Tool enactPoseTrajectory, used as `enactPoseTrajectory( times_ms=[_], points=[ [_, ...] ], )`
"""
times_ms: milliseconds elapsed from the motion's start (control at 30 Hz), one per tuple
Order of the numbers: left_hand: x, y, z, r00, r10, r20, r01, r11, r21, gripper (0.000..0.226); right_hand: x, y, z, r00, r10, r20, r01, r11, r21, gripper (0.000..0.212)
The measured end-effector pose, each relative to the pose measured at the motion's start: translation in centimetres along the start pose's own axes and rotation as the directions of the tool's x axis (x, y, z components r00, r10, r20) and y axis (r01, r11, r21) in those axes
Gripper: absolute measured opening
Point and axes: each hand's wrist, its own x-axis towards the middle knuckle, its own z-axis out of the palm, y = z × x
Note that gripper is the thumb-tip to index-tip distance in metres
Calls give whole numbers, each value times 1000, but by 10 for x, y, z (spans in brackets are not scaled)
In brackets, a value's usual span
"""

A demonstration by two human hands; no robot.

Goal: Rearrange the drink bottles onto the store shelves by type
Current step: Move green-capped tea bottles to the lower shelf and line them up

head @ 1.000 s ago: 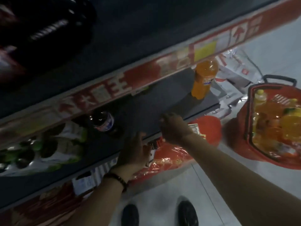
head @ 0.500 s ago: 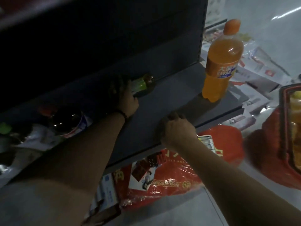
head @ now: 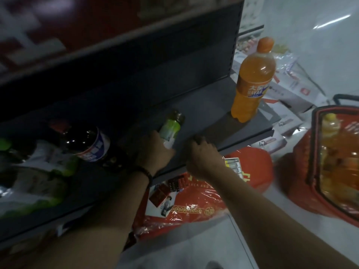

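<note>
You worked from one view only: the camera on your head. It looked forward and steeply down onto the grey shelf [head: 204, 111], near enough that both forearms filled the lower frame. It sat tilted, so the shelf ran slantwise from lower left to upper right. Its centre fell on your left grip [head: 155, 148] at the green bottle [head: 171, 127] and your right grip [head: 204, 154]. The right edge caught the red basket [head: 300, 171] on the floor [head: 194, 249].

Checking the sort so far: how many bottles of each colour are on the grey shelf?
Tall orange plastic soda bottle: 1
Green-labelled dark bottle in the left hand: 1
Dark cola bottle, blue-and-white label: 1
Green-and-white bottles, far left: too blurred to count
Total that can be counted: 3
</note>
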Motion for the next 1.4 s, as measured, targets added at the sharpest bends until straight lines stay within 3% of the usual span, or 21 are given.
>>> enactPoseTrajectory(
  times_ms=[67,167,233,333,467,600,667,767,833,900,967,1067,1133,1233,1400],
  points=[
    [-34,-8,-4,993,-8,122,19,995,-93,69,-15,-5,1,999,8,-54,-4,997,81,63],
    [-93,-15,-25,974,18,226,50,955,-292,58,-51,-14,-2,991,1,-130,18,990,142,85],
    [-129,-16,-47,969,48,241,18,965,-262,49,-81,-23,-7,984,-31,-174,48,995,90,96],
    [-174,-17,-92,937,34,348,45,975,-218,62,-131,-41,-27,974,-148,-170,147,989,-14,83],
    [-223,-23,-181,889,76,451,104,927,-360,92,-191,-85,-79,948,-310,-67,301,947,-111,70],
    [-261,-17,-302,841,131,525,172,855,-489,56,-231,-138,-136,950,-305,-62,304,952,-33,70],
    [-276,-23,-366,857,187,481,219,712,-667,32,-252,-167,-162,958,-283,-49,288,942,175,59],
    [-293,-42,-427,912,159,378,271,458,-847,66,-277,-228,-213,972,-233,41,177,832,526,32],
    [-304,-54,-447,926,182,329,241,385,-891,64,-289,-271,-244,971,-234,46,142,721,678,23],
    [-317,-65,-460,934,225,278,176,388,-905,43,-298,-313,-267,965,-261,-6,172,620,765,28],
    [-332,-78,-472,957,213,198,99,403,-910,38,-305,-354,-282,965,-261,-42,186,556,810,32],
    [-350,-101,-493,985,168,31,-18,283,-959,67,-313,-421,-291,956,-265,-129,259,552,793,42],
    [-355,-125,-513,980,185,-71,-111,210,-971,70,-317,-468,-288,947,-259,-191,309,566,765,50],
    [-355,-168,-546,969,156,-194,-222,192,-956,67,-321,-533,-274,941,-256,-222,332,559,760,49],
    [-345,-258,-611,962,143,-232,-250,123,-960,45,-317,-641,-267,921,-340,-192,356,527,772,40]
  ],
)
